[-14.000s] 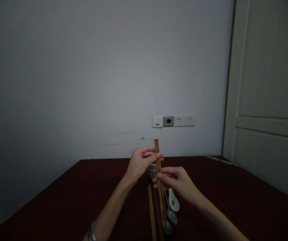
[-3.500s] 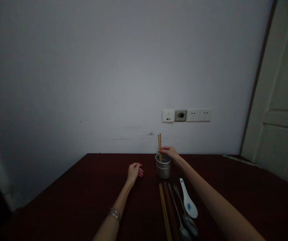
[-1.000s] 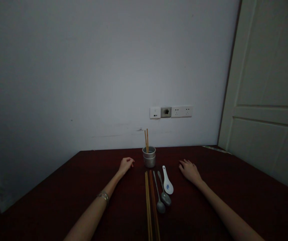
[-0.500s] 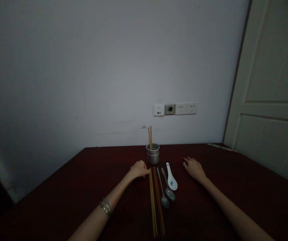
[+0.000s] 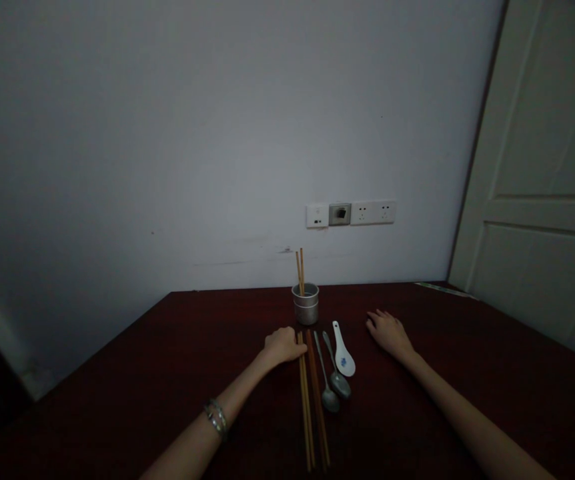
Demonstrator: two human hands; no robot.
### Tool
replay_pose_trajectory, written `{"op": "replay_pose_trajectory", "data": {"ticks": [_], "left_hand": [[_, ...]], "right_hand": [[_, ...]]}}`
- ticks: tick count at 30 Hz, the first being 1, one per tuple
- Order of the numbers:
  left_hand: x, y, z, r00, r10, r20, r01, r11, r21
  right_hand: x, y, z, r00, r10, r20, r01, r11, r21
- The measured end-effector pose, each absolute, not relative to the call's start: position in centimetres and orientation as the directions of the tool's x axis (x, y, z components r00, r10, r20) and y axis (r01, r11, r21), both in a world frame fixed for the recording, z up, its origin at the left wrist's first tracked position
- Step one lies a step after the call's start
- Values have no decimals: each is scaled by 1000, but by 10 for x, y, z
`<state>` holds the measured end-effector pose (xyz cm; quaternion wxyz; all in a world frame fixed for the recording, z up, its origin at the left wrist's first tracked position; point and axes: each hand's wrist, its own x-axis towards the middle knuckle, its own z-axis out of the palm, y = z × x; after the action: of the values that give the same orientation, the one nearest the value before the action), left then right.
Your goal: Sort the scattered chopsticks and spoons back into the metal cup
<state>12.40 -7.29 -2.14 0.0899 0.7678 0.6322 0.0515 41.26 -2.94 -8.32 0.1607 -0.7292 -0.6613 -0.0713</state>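
Note:
My left hand (image 5: 281, 346) lies on the dark red table (image 5: 167, 373) with its fingers curled onto the far ends of a pair of light wooden chopsticks (image 5: 306, 413); a bracelet sits on that wrist. Right beside that pair lies a darker reddish pair (image 5: 318, 407). My right hand (image 5: 389, 332) rests flat on the table with fingers spread, holding nothing. Between and beyond the hands stands a small metal cup (image 5: 306, 305) with two light chopsticks (image 5: 300, 270) upright in it.
Two metal spoons (image 5: 328, 393) (image 5: 339, 383) and a white ceramic spoon with a blue mark (image 5: 343, 350) lie right of the chopsticks. The table meets a pale wall with sockets (image 5: 350, 214). A door (image 5: 542, 220) stands at the right.
Earlier both hands held a chopstick pair, and the right hand set it in the cup. In the last second my left hand slid right from beside the cup onto the lying chopsticks' ends.

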Motion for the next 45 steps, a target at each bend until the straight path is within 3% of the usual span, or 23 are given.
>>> {"op": "replay_pose_trajectory", "data": {"ticks": [12,34,37,40,43,45], "left_hand": [[133,-77,-29,209,978,10,971,-209,113],[134,-76,-17,113,990,87,961,-131,244],[129,-77,3,117,981,151,943,-158,294],[125,-81,26,115,953,280,915,-212,344],[122,-90,46,113,894,434,874,-297,385],[122,-99,56,124,848,515,845,-362,393]], "right_hand": [[413,-30,-83,104,942,319,990,-67,-125],[412,-29,-85,122,943,308,985,-78,-154],[414,-32,-82,108,933,344,974,-29,-226],[416,-34,-69,135,890,436,906,67,-418],[404,-40,-39,223,851,476,737,172,-653],[382,-51,-9,174,860,480,576,306,-758]]}}
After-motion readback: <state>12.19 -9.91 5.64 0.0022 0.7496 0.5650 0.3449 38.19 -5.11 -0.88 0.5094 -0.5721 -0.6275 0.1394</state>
